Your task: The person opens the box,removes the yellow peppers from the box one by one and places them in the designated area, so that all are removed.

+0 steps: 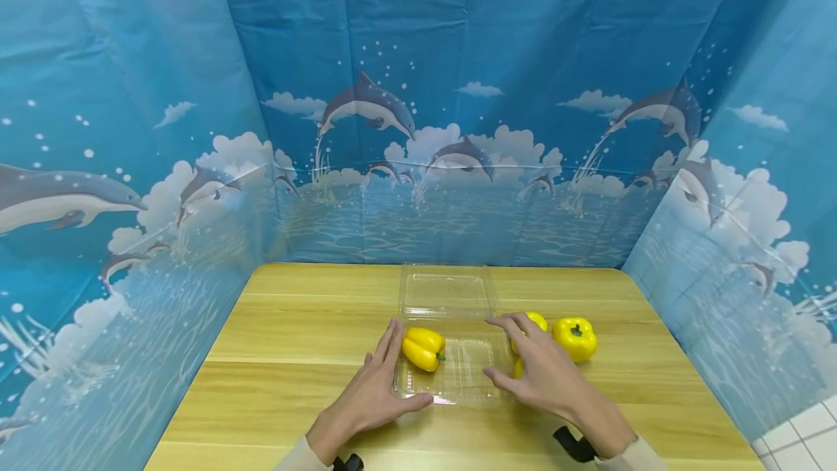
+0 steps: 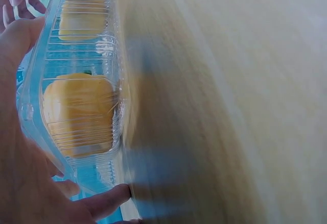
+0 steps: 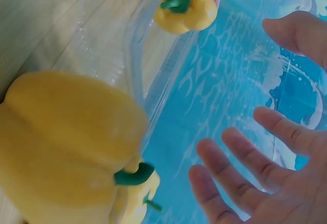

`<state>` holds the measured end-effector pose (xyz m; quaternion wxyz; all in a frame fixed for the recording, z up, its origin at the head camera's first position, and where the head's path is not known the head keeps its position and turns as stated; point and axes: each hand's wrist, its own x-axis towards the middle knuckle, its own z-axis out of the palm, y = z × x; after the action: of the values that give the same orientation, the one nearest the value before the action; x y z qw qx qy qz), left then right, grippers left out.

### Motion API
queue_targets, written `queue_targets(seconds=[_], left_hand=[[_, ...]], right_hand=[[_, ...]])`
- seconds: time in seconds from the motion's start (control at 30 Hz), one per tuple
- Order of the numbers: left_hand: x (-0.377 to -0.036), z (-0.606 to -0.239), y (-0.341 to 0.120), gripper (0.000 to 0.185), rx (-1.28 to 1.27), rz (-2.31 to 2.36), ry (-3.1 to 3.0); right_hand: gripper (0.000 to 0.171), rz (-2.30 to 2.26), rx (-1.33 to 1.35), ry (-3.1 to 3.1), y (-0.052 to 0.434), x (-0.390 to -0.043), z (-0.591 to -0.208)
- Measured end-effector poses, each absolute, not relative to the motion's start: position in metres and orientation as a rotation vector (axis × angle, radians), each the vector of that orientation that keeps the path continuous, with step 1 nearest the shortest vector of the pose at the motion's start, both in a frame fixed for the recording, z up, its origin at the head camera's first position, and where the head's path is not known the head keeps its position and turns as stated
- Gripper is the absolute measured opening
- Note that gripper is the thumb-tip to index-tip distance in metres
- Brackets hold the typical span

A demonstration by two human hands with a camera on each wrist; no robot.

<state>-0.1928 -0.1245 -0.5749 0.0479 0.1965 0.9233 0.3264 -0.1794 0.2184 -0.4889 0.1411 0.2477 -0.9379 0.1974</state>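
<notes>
A clear plastic clamshell box [image 1: 471,387] lies unfolded on the table, its lid [image 1: 447,291] laid back at the far side. One yellow bell pepper [image 1: 423,349] sits in the left part of the box. My left hand [image 1: 374,392] rests against the box's left side with straight fingers, its thumb by the front edge. Over the box's right edge hovers my right hand [image 1: 546,373], fingers spread, nothing held. Beside and partly behind it are more yellow bell peppers, one plainly visible [image 1: 575,339]; in the right wrist view a large pepper [image 3: 71,142] lies below the fingers.
The wooden table [image 1: 294,333] has rounded far corners. Blue dolphin-print curtains [image 1: 418,216] stand close along its back and both sides. White floor tiles [image 1: 811,424] show at the lower right.
</notes>
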Motion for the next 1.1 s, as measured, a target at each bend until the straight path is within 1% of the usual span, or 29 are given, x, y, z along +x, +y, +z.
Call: queue_targets(seconds=[0.3, 0.37, 0.47, 0.57, 0.6, 0.7, 0.83, 1.1], left_hand=[[-0.193, -0.574, -0.126, 0.137, 0.602, 1.004, 2.806], [-0.194, -0.575, -0.126, 0.137, 0.603, 1.006, 2.806], [-0.194, -0.576, -0.125, 0.137, 0.601, 1.01, 2.801], [-0.194, -0.576, -0.125, 0.138, 0.592, 1.005, 2.802], [-0.194, -0.576, -0.125, 0.138, 0.589, 1.006, 2.801], [-0.194, -0.576, -0.126, 0.138, 0.587, 1.009, 2.799], [-0.194, -0.576, -0.126, 0.139, 0.592, 1.004, 2.789], [-0.193, -0.575, -0.126, 0.139, 0.602, 1.007, 2.785]], right_hand=[[0.084, 0.742, 0.708, -2.746, 0.205, -0.188, -0.488], [0.084, 0.784, 0.742, -2.702, 0.206, -0.194, -0.497], [0.085, 0.846, 0.755, -2.701, 0.205, -0.198, -0.5], [0.085, 0.869, 0.719, -2.766, 0.201, -0.2, -0.499], [0.085, 0.881, 0.684, -2.809, 0.197, -0.196, -0.491], [0.086, 0.905, 0.632, -2.868, 0.192, -0.197, -0.489], [0.087, 1.075, 0.57, -2.894, 0.184, -0.197, -0.488], [0.082, 1.375, 0.422, -2.875, 0.168, -0.199, -0.493]])
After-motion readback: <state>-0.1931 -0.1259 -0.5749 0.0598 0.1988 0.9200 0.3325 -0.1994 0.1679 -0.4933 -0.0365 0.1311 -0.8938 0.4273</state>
